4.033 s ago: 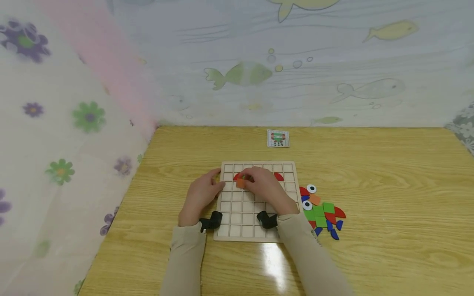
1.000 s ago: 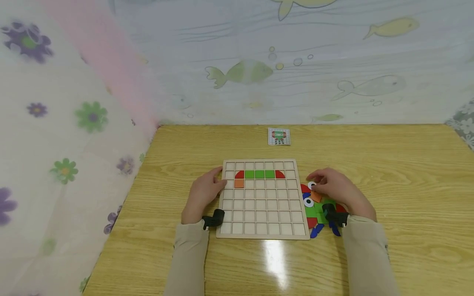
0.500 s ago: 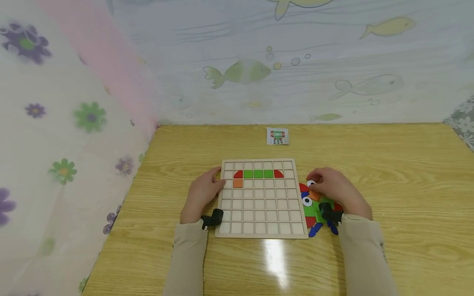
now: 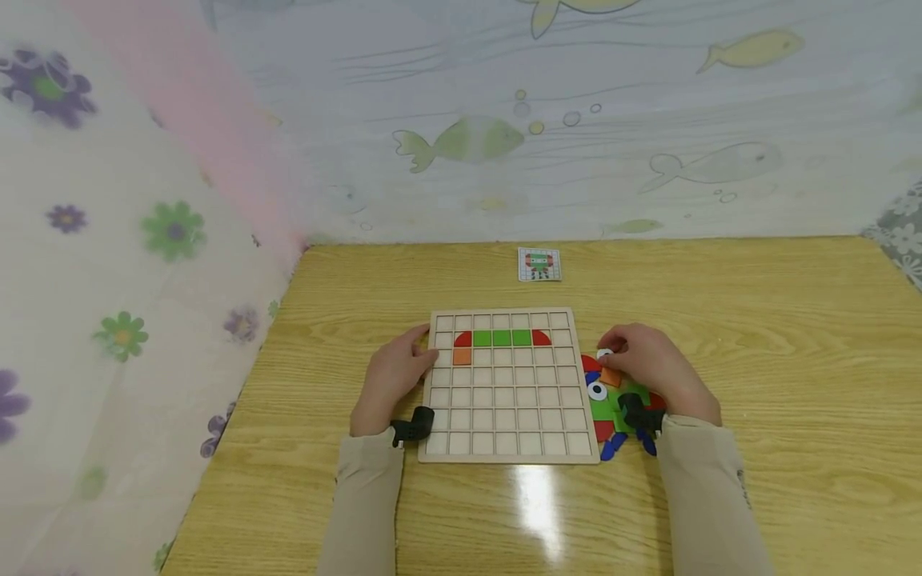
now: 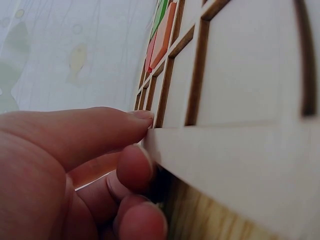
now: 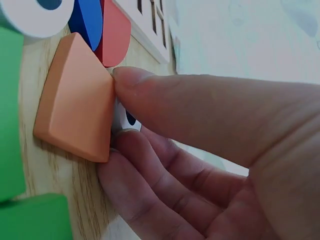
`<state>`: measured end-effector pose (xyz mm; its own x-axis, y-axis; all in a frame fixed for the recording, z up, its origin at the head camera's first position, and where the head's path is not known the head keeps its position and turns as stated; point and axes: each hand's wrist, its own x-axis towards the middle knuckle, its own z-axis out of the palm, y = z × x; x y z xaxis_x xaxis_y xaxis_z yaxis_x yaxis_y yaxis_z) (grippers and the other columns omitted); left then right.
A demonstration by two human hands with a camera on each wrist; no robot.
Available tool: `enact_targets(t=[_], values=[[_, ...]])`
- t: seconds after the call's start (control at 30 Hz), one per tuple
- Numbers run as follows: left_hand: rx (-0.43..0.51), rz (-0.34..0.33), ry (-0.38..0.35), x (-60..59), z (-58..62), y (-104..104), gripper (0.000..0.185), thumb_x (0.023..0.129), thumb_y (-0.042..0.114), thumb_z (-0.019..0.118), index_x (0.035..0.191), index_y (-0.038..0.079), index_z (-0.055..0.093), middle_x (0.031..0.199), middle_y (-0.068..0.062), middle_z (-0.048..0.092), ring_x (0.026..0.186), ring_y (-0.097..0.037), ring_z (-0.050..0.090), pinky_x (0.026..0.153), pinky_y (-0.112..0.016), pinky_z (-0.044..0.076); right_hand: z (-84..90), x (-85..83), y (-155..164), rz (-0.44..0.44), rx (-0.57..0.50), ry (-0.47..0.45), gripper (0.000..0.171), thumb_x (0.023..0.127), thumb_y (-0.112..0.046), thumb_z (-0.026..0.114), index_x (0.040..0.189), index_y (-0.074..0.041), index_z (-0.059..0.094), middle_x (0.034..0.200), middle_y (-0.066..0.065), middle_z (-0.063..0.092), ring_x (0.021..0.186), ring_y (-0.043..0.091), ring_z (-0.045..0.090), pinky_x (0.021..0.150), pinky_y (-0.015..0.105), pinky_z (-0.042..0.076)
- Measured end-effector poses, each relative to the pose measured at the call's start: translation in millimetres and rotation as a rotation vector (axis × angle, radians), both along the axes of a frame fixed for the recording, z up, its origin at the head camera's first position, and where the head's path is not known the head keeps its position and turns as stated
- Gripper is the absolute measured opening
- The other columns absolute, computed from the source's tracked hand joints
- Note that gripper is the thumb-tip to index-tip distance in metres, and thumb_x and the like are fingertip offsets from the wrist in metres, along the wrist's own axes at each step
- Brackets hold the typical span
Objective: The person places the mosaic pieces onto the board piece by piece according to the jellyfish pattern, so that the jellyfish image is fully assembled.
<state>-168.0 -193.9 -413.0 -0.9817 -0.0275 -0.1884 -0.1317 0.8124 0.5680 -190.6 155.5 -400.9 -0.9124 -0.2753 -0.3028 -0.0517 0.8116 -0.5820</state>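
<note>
A wooden grid board (image 4: 504,416) lies on the table. Its second row holds a red quarter-round, three green squares and another red quarter-round, with an orange square (image 4: 463,357) below the left one. My left hand (image 4: 421,360) rests against the board's left edge (image 5: 220,150), fingertips (image 5: 135,165) touching it. My right hand (image 4: 608,356) is over the loose pieces right of the board. Its thumb and fingers pinch a white round eye piece (image 6: 125,120) beside a loose orange square (image 6: 75,105).
A second eye piece (image 4: 596,390), green squares (image 4: 612,406), and red and blue pieces lie in the pile under my right wrist. A small pattern card (image 4: 539,264) lies beyond the board. Patterned curtains close the table's back and left sides.
Four seconds ago my right hand was setting the orange square on the board. It has since moved right to the pile and closed on the eye piece. The left hand has stayed put.
</note>
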Motion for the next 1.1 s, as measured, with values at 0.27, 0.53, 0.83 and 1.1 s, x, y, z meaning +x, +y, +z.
enact_targets(t=[0.27,0.53,0.83,1.1], values=[[0.003,0.0,-0.005,-0.4,0.3,-0.2,0.051,0.087,0.03,0.054,0.134,0.017,0.042,0.071,0.005,0.058,0.057,-0.013,0.049,0.057,-0.028,0.038,1.1,0.3,-1.1,-0.019,0.016,0.0,0.024,0.085,-0.023,0.06,0.101,-0.006,0.059,0.094,0.009,0.058,0.082,0.024,0.05,0.073,0.037,0.042],[-0.006,-0.006,-0.008,-0.4,0.6,0.2,0.05,0.087,0.031,0.054,0.134,0.018,0.042,0.07,0.005,0.058,0.055,-0.013,0.049,0.055,-0.028,0.037,-1.0,-1.5,-1.9,-0.015,0.039,0.094,0.029,0.083,-0.022,0.062,0.104,-0.002,0.062,0.098,0.014,0.06,0.086,0.027,0.052,0.078,0.044,0.041],[-0.005,-0.006,-0.007,0.0,0.5,0.8,0.051,0.087,0.031,0.054,0.135,0.017,0.041,0.07,0.005,0.057,0.055,-0.014,0.048,0.056,-0.028,0.037,-1.1,-2.1,-1.7,-0.018,0.02,0.075,0.024,0.083,-0.022,0.063,0.098,-0.004,0.061,0.092,0.01,0.059,0.081,0.024,0.05,0.073,0.039,0.042],[0.016,0.008,-0.026,-0.6,-0.6,-0.1,0.052,0.087,0.032,0.054,0.135,0.019,0.04,0.071,0.004,0.058,0.054,-0.015,0.049,0.054,-0.029,0.038,0.3,-1.1,-6.2,-0.047,-0.021,0.105,0.021,0.088,-0.022,0.057,0.104,-0.009,0.057,0.095,0.009,0.057,0.082,0.024,0.049,0.073,0.038,0.041]])
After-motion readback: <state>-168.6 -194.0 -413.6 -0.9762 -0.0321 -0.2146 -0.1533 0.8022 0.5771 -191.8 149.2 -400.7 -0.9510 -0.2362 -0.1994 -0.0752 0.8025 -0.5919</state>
